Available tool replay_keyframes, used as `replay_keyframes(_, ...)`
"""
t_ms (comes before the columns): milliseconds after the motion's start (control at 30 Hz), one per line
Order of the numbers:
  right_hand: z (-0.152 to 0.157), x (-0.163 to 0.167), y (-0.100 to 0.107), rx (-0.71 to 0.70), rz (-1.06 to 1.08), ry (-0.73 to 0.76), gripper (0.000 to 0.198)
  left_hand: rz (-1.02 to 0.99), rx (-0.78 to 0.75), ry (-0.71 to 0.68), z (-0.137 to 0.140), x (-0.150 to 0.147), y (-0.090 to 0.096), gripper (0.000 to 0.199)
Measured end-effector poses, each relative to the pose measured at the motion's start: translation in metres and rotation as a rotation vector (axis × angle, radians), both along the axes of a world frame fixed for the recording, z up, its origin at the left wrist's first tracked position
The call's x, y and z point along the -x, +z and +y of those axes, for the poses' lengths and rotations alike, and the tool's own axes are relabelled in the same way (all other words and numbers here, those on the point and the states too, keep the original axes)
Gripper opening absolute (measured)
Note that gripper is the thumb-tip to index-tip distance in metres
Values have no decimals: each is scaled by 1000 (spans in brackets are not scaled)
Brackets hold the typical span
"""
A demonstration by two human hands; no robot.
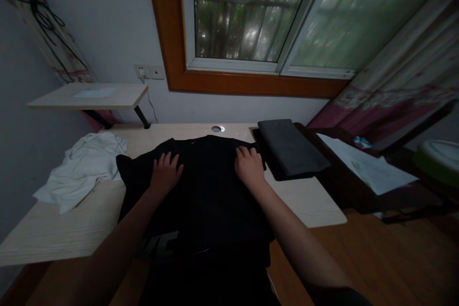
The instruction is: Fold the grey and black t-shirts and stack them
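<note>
A black T-shirt (211, 181) is spread out on the light wooden desk (50, 234), its collar side towards the wall. My left hand (166, 173) rests palm down on the shirt's upper left part, fingers apart. On the upper right, near the sleeve, my right hand (250, 166) lies on the cloth with its fingers slightly bent and nothing visibly gripped. The shirt's lower part hangs towards me over the desk's front edge, where it blends with my dark clothing.
A crumpled white cloth (86, 165) lies at the left, below a raised shelf (89, 95). To the right sits a dark grey flat case (292, 146) on a black one. Further right are paper sheets (362, 162) on a dark surface. Behind the desk is a window (254, 14).
</note>
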State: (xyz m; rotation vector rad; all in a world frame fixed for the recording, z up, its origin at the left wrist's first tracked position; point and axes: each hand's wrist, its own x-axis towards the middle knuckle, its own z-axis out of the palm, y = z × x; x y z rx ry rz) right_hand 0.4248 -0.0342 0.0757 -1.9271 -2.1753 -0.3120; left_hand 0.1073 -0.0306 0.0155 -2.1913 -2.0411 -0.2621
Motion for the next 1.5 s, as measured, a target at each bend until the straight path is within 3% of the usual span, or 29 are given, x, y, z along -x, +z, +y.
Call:
replay_keyframes(133, 23, 31, -10, 28, 63, 232, 46, -38, -10, -7, 6, -8, -4, 58)
replay_keyframes(233, 44, 47, -24, 88, 123, 323, 50, -41, -17, -26, 8, -8, -8, 59)
replay_keyframes(367, 59, 48, -44, 155, 169, 308, 54, -28, -18, -42, 7, -5, -11, 61)
replay_keyframes(567, 56, 14, -57, 141, 176, 200, 54, -22, -8, -40, 11, 3, -11, 61)
replay_keyframes(867, 35, -14, -61, 130, 157, 71, 56, -43, 12, 76, 36, 37, -13, 63)
replay_keyframes(1133, 11, -14, -61, 81, 109, 29, 55, -22, -40, -65, 26, 30, -12, 56)
replay_keyframes(1300, 7, -2, -49, 54, 53, -3, 50, -45, -44, -67, 21, 22, -9, 55)
replay_keyframes(1500, 18, 41, -26, 75, 77, 199, 48, -53, -34, -52, 17, 14, -7, 55)
